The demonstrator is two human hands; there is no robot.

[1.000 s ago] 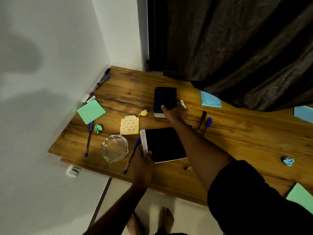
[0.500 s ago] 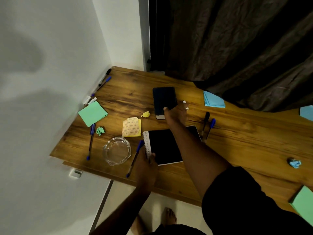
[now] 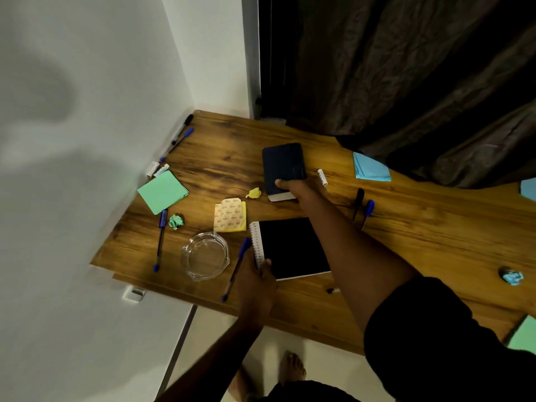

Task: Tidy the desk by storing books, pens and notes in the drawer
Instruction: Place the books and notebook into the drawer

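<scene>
The right hand (image 3: 298,188) reaches toward the middle of the bench (image 3: 435,236), its grip clamped on the near end of a dark blue book (image 3: 283,166). The left hand (image 3: 256,281), at the bench's front edge, pinches the spiral corner of a black notebook (image 3: 290,246), with a blue pen (image 3: 236,268) just beside it.

We count two books (image 3: 282,166) (image 3: 293,248), six pens (image 3: 160,239) (image 3: 236,268) (image 3: 177,142) (image 3: 182,129) (image 3: 358,203) (image 3: 367,211), four crumpled paper balls (image 3: 176,221) (image 3: 254,193) (image 3: 512,276) (image 3: 506,269), one glass ashtray (image 3: 205,255), and two hands (image 3: 258,281) (image 3: 298,188).
</scene>
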